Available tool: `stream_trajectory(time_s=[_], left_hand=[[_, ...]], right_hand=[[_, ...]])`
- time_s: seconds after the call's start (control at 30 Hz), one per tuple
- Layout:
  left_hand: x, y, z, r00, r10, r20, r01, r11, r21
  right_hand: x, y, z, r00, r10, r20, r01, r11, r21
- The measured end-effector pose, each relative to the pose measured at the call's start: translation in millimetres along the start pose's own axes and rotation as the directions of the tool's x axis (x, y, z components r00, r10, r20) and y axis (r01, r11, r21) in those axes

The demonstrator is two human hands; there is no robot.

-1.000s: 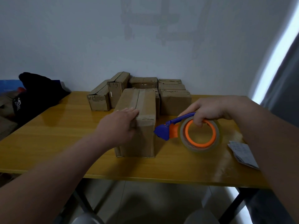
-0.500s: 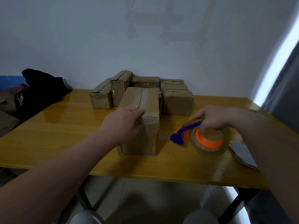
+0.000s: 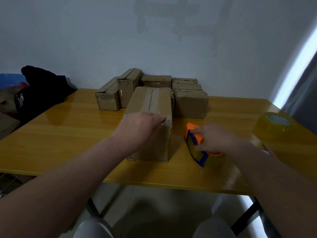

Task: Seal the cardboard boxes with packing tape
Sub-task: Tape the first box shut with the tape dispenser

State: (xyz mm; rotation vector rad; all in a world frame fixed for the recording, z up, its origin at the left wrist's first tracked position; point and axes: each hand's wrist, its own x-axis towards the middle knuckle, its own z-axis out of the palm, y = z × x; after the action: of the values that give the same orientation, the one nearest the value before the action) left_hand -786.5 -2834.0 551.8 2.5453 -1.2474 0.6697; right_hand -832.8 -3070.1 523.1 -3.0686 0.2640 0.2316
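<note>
The head camera looks down at a big cardboard box (image 3: 155, 103) in the middle of the yellow tabletop (image 3: 60, 134). A strip of tape runs along the crack on its top.

The left hand (image 3: 142, 128) lies on top of the box at its near end. Its fingers are flat and straight and reach over to the crack. They do not wrap round anything.

The right hand (image 3: 217, 140) is just beside the box, on the box's right side, and does not touch it. Its fingers are curled round an orange and blue tape holder (image 3: 197, 152) and grip it from above. The tape holder is down low at the tabletop, with its blue end pointing to the near edge. The hand hides most of it.

The two hands are apart.

More cardboard boxes (image 3: 190, 104) sit in a bunch at the far edge of the tabletop, next to the wall and right behind the big one. They are packed close together.

Another roll of tape (image 3: 274, 125) lies flat at the right edge. A black bag (image 3: 41, 90) sits past the left edge, near the far left corner
</note>
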Motion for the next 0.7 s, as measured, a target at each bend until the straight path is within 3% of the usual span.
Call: stream_trajectory(time_s=[0.07,0.17,0.33,0.43,0.53,0.6,0.7], left_hand=[[0.4,-1.5,-1.5,1.0,0.009,0.014,-0.008,1.0,-0.012],[0.1,-3.7,-6.0,0.999,0.033,0.037,-0.032,0.999,-0.043],[-12.0,-17.4,-7.6,0.999,0.016,0.049,-0.016,1.0,0.0],[-21.7,-28.9,-2.8,0.982,-0.186,0.023,0.187,0.982,-0.02],[-26.7,-34.5,3.5,0.882,-0.471,0.005,0.454,0.847,-0.277],[-27.2,-35.7,5.2,0.814,-0.581,0.004,0.529,0.738,-0.419],[-21.1,-36.7,-3.0,0.757,-0.651,-0.052,0.53,0.659,-0.534]], right_hand=[[-3.0,-7.6,-10.7,0.977,-0.067,-0.205,0.076,0.996,0.038],[-6.7,-23.8,-26.4,0.876,-0.18,-0.447,0.282,0.944,0.173],[-7.7,-43.1,-34.6,0.849,-0.299,-0.436,0.42,0.882,0.213],[-5.3,-45.3,-33.1,0.841,-0.295,-0.454,0.425,0.88,0.214],[-3.0,-46.8,-32.0,0.853,-0.304,-0.425,0.446,0.847,0.29],[-2.1,-48.6,-31.7,0.857,-0.297,-0.421,0.449,0.832,0.327],[-1.5,-49.1,-36.3,0.831,-0.261,-0.491,0.475,0.792,0.383]])
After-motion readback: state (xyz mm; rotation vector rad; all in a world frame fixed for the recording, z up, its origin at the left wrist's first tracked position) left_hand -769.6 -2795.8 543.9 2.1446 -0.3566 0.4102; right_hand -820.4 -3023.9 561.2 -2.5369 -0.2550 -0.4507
